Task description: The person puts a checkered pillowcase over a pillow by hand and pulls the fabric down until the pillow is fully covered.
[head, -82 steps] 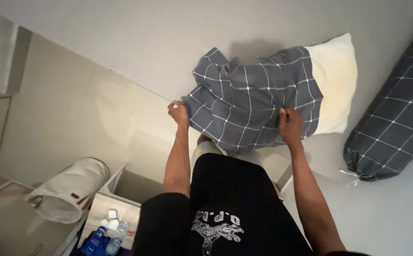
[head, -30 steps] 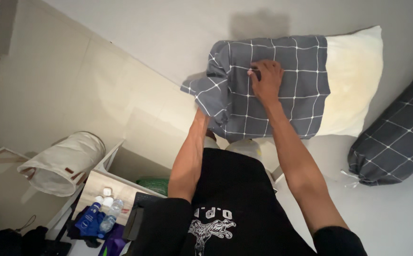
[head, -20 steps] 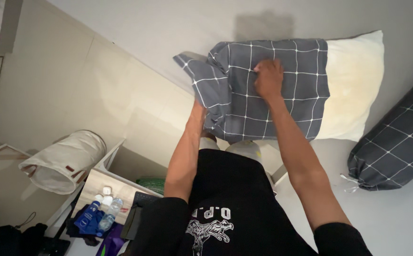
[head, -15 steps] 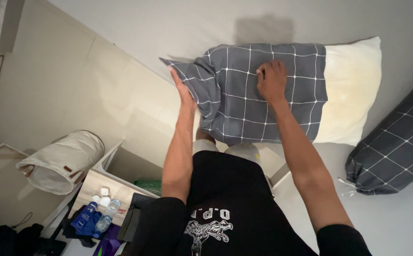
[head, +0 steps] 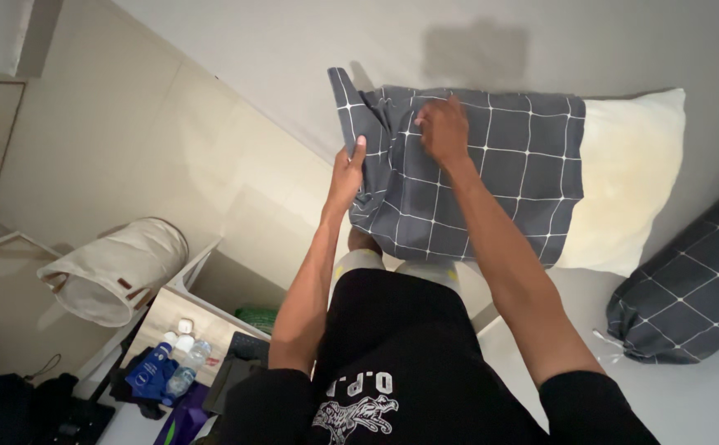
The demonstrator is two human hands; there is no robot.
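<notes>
Pillowcase: dark grey cotton pillowcase with a white grid pattern (head: pixel 475 177), pulled over most of the pillow, bunched and creased at its left end, lying near the left edge of the mattress.
Pillow: pale cream rectangular pillow (head: pixel 632 177), its right end bare and sticking out of the cover.
Left hand: left hand (head: pixel 345 175) at the cover's loose left end, fingers curled and pinching a fold of the fabric, thumb up against it.
Right hand: right hand (head: pixel 442 132) on top of the covered pillow, fingers closed together and gripping a gather of cloth near the far edge.
Surface: light grey mattress sheet (head: pixel 293 58) carries the pillow; a long bolster in the same grey checked fabric (head: pixel 689 288) lies well apart at the right edge.
Room: beige tiled floor (head: pixel 129 165) to the left; a cream fabric laundry basket tipped on its side (head: pixel 116 268); blue and clear bottles (head: pixel 166 371) on a low shelf below it.
</notes>
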